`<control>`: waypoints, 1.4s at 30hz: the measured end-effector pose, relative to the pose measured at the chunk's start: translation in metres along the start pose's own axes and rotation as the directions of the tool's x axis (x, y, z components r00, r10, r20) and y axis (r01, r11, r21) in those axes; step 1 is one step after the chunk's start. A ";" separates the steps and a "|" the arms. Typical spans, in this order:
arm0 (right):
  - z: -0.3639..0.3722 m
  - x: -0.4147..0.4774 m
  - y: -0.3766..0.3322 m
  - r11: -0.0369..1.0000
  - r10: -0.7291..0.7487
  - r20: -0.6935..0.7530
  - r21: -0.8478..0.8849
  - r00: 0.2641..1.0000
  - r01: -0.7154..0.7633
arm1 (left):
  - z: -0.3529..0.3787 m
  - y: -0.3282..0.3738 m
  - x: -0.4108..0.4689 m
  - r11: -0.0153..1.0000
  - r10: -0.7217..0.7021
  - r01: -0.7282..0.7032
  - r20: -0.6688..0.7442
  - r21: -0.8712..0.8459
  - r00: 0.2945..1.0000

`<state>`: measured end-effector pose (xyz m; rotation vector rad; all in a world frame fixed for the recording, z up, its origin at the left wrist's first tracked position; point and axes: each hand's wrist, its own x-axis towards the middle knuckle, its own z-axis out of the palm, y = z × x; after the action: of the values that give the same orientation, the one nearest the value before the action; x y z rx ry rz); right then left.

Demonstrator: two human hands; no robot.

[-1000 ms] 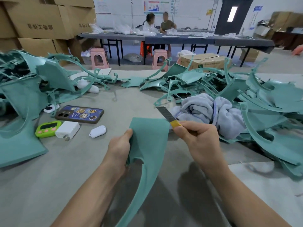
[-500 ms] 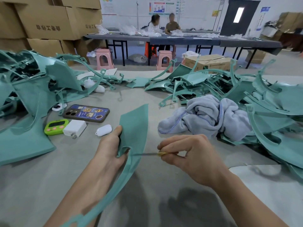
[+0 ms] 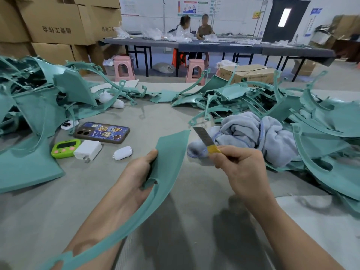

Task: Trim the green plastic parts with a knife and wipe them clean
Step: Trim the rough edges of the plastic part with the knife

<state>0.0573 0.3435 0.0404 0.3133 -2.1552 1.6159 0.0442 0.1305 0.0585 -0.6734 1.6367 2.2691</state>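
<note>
Head view: the left hand (image 3: 136, 178) holds a curved green part (image 3: 171, 158) over the grey tabletop (image 3: 175, 230), thumb on its face, grip closed round its edge; the part's thin arm sweeps toward 7 o'clock; the right hand (image 3: 241, 166) pinches a knife (image 3: 206, 140), blade pointing to 11 o'clock, near the part's top corner; a grey towel (image 3: 253, 137) lies at 2 o'clock; further green parts (image 3: 39, 106) lie heaped at 9 and 3 o'clock.

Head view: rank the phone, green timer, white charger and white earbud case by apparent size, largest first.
1. phone
2. green timer and white charger, too alike to rank
3. white earbud case
</note>
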 end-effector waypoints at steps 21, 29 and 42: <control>0.024 -0.014 -0.008 0.999 0.020 0.346 -0.034 0.938 -0.009 | -0.003 0.001 0.000 0.999 0.021 -0.022 0.013 0.025 1.000; 0.013 -0.005 0.000 0.988 0.025 0.172 0.147 0.985 -0.051 | -0.006 0.000 0.002 0.999 0.048 -0.048 0.011 -0.008 0.999; 0.026 -0.021 -0.006 0.995 0.096 0.596 -0.044 0.797 -0.087 | -0.007 -0.002 0.004 0.999 0.047 -0.047 0.009 -0.021 0.999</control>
<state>0.0733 0.3157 0.0297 0.8265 -2.6731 1.7131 0.0432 0.1247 0.0528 -0.6343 1.6439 2.3210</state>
